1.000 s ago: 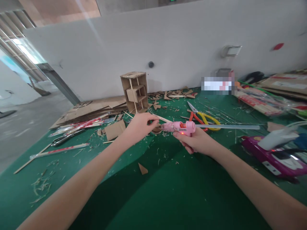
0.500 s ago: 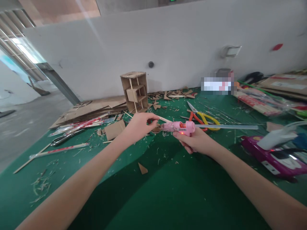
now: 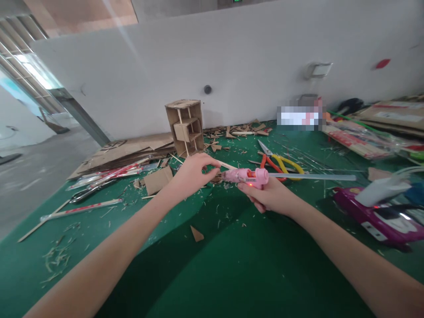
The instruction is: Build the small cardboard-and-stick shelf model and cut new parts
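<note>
Fingers of the right hand (image 3: 276, 195) clamp a pink glue gun (image 3: 258, 176); left hand (image 3: 195, 172), I can't tell — both barely moved, work steady.

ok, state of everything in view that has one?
Pink glue gun: red light on, gripped in right hand
Glue stick: sticking out of the gun's rear
Left hand: fingers curled by the nozzle, contents unclear
Cardboard structure: standing upright, near side open
Yellow-handled tool: lying down, handles apart
Purple power strip: red light on
</note>
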`<state>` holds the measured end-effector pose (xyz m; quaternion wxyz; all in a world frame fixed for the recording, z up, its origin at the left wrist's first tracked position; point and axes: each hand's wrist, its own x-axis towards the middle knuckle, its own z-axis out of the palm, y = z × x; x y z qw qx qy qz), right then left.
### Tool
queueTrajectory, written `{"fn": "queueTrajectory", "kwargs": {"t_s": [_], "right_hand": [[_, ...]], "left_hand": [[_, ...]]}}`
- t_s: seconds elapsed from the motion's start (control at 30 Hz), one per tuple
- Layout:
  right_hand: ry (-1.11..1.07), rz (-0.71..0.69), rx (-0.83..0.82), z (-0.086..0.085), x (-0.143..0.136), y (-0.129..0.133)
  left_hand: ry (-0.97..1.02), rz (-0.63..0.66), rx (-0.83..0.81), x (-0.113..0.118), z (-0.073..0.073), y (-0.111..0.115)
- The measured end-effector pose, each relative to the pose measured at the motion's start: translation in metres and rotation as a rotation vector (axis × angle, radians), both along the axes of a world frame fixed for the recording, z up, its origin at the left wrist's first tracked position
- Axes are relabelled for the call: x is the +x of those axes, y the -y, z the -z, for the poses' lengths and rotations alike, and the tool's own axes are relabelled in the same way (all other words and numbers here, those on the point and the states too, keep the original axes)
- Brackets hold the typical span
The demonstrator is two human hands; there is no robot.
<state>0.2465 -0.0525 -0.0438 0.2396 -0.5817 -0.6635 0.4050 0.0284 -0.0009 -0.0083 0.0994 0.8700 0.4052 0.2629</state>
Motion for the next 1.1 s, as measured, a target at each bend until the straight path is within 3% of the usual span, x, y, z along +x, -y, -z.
{"fn": "queueTrajectory", "kwargs": {"t_s": [0.3, 1.1], "right_hand": [[0.048, -0.017, 0.002, -0.0012, 0.0003, 0.0005], [0.108, 0.005, 0.017, 0.0079, 0.0011, -0.0041]], "left_hand": [[0.088, -0.030, -0.142, -0.0001, -0.0019, 0.0036], [0.072, -0.037, -0.100, 0.0007, -0.0062, 0.0054]]}}
